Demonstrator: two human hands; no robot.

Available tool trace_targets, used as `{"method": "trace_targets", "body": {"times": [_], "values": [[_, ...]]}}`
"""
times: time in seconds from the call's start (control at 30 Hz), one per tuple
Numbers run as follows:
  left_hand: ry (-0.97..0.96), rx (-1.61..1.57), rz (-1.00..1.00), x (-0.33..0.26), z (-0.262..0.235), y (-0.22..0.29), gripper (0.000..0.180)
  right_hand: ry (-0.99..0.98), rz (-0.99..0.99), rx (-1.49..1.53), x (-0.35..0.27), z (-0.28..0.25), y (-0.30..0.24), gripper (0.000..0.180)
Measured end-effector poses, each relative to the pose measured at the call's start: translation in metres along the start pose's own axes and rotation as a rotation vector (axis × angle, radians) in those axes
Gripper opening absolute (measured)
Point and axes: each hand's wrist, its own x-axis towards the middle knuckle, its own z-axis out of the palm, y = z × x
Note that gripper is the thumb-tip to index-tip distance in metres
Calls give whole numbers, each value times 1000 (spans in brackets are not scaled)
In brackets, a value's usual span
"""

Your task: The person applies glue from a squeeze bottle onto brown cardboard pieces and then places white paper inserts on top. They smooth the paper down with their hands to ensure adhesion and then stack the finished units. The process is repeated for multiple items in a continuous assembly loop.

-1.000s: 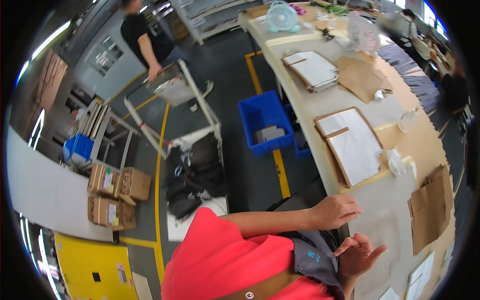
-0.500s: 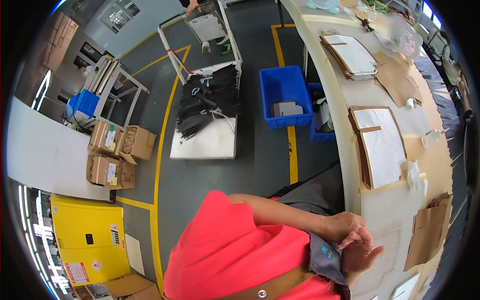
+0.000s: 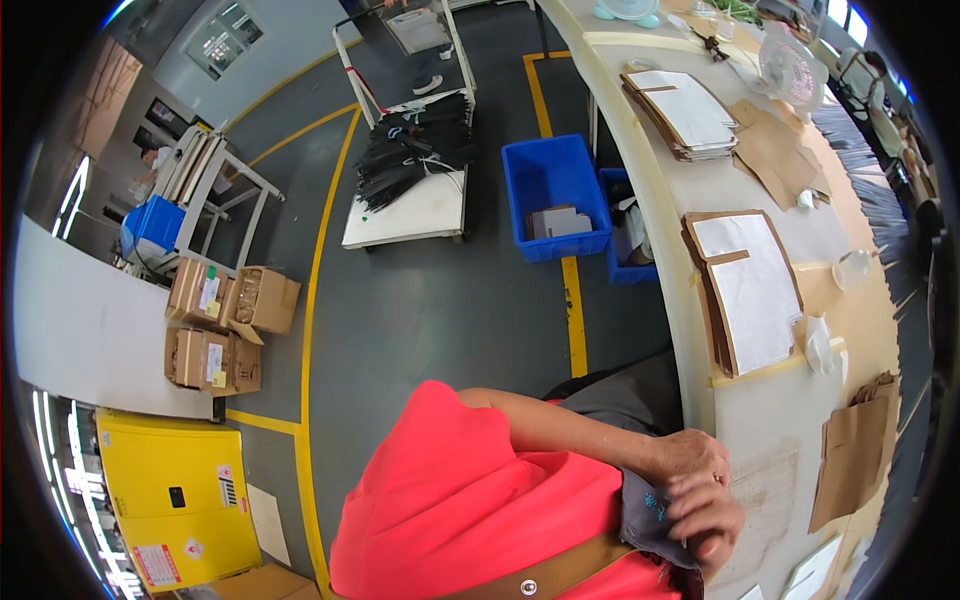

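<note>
At the near edge of the worktable [image 3: 750, 425], my left hand [image 3: 690, 456] is closed with its fingertips turned out of sight; whether it holds anything is hidden. Just below, almost touching it, my right hand [image 3: 706, 515] has loosely bent fingers, somewhat apart and a little blurred, and nothing shows in them. Beside the hands lies a dark grey cloth [image 3: 640, 515] with blue stitching, against my red shirt [image 3: 470, 480]. Nearest on the table are a stack of white sheets edged with brown card [image 3: 750, 290] and some brown card pieces [image 3: 850, 460].
A second stack [image 3: 685, 110], loose brown paper [image 3: 780, 150] and a small fan [image 3: 790, 70] are farther along the table. Blue bins [image 3: 555, 195] stand beside it. A flat cart [image 3: 405, 210] carries black strips, a person behind it. Cartons [image 3: 210, 330] and a yellow cabinet [image 3: 175, 500] stand left.
The cart and the person behind it have moved farther away. My right hand's spread fingers have bent and turned toward my left hand, which stays closed. The view has shifted slightly.
</note>
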Motion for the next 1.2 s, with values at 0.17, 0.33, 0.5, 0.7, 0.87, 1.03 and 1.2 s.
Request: {"method": "trace_targets", "body": {"times": [0.17,0.33,0.5,0.7,0.87,1.03,1.2], "values": [[-61,-64,-49,0,3,9,12,-597,-69,-303,43,20,-52,55],[-84,-31,-27,7,9,10,14,-450,-77,-286,19,20,-44,29],[-188,-48,-81,14,6,22,16,-340,7,-153,-9,17,-50,16],[-287,-132,-98,47,34,16,18,59,150,-129,-73,-31,-85,10],[-366,-181,-87,59,43,24,15,849,561,-1072,-116,-110,-99,13],[-377,-128,-43,74,52,22,15,986,641,-1395,-133,-242,-66,14],[-338,-170,-90,80,47,15,17,739,667,-1805,-139,-310,-33,9]]}}
